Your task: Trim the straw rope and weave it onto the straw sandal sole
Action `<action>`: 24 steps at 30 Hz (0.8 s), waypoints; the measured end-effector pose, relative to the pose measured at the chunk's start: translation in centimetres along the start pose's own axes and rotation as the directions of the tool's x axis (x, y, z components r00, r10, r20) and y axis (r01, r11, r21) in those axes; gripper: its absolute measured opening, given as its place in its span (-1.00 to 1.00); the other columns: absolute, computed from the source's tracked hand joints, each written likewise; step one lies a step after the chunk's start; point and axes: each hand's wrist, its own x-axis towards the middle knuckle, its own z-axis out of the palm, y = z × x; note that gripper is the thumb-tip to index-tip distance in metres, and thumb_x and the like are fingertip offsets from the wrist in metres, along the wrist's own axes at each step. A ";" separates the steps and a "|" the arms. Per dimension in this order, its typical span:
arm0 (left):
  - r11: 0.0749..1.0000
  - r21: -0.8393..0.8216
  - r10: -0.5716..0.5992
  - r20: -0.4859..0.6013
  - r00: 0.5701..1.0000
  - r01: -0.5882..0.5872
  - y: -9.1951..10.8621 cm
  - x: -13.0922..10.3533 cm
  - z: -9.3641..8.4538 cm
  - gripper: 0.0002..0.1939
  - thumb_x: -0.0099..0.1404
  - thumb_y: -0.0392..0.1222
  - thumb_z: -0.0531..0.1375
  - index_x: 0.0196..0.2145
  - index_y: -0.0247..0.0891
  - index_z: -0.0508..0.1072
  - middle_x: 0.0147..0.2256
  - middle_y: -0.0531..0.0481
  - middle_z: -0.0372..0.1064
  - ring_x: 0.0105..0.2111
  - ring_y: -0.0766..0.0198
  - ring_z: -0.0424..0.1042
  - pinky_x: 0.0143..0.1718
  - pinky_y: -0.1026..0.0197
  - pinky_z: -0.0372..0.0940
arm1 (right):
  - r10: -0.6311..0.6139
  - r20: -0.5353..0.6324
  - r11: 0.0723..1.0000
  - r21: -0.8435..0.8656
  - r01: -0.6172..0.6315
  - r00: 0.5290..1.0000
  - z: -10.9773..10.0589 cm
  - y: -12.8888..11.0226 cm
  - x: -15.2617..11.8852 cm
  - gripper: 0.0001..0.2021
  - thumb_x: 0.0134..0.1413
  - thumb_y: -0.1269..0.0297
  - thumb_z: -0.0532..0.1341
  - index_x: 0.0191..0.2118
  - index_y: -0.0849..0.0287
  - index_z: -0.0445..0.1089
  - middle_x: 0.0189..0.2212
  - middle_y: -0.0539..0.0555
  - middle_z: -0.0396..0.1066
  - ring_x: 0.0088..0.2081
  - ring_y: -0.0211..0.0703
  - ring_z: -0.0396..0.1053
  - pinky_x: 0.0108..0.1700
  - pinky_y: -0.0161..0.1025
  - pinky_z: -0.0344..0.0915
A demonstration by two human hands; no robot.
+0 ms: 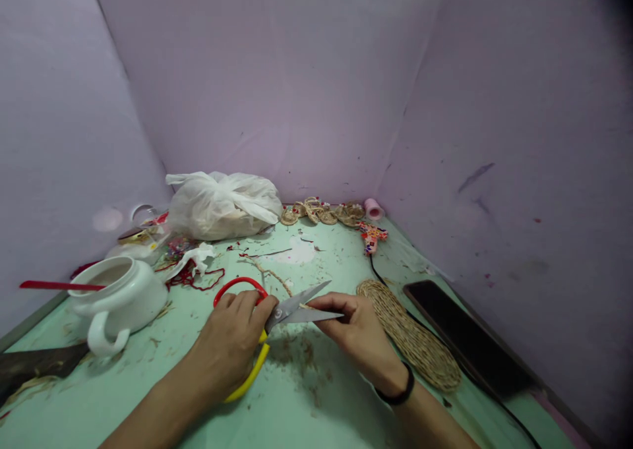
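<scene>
My left hand is closed round a pair of scissors with one red and one yellow handle. The blades stand apart and point to the right. Between them lies the end of a thin pale straw strand, pinched by the thumb and fingers of my right hand. Most of the strand is hidden by the fingers. Just right of that hand, a flat woven straw sole rests on the green table. Behind the blades is a thin twisted cord.
A white pot with a red stick in it stands left. At the back are a tied plastic bag, small woven pieces and a pink spool. A glue gun with a cable and a black phone-like slab lie right.
</scene>
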 end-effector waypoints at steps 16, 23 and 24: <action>1.000 -0.005 0.009 0.035 0.999 -0.009 -0.3 -0.1 -0.2 -0.56 0.05 -0.42 -0.04 -0.07 -0.26 0.19 -0.27 -0.14 0.25 -0.34 0.13 0.22 -0.33 0.10 0.14 | 0.065 0.107 0.994 0.077 -0.074 0.992 -0.5 -0.4 0.0 -0.83 -0.38 0.52 0.19 -0.54 0.19 0.49 -0.62 -0.05 0.39 -0.60 -0.36 0.19 -0.55 -0.39 0.09; 0.998 -0.065 -0.003 0.087 0.996 0.009 -0.4 -0.4 -0.2 -0.57 0.06 -0.41 -0.07 -0.08 -0.23 0.16 -0.34 -0.08 0.25 -0.39 0.18 0.25 -0.39 0.17 0.17 | 0.052 0.149 0.989 0.128 -0.071 0.988 -0.7 -0.1 0.1 -0.89 -0.36 0.47 0.21 -0.57 0.20 0.47 -0.71 -0.10 0.26 -0.64 -0.40 0.08 -0.58 -0.39 0.01; 0.997 -0.080 -0.009 0.090 0.996 0.017 -0.5 -0.5 -0.2 -0.59 0.08 -0.39 -0.07 -0.08 -0.23 0.16 -0.35 -0.07 0.25 -0.41 0.19 0.26 -0.40 0.18 0.17 | 0.055 0.148 0.987 0.139 -0.076 0.987 -0.7 0.1 0.1 -0.91 -0.35 0.45 0.23 -0.57 0.21 0.46 -0.72 -0.10 0.25 -0.65 -0.41 0.07 -0.58 -0.39 0.00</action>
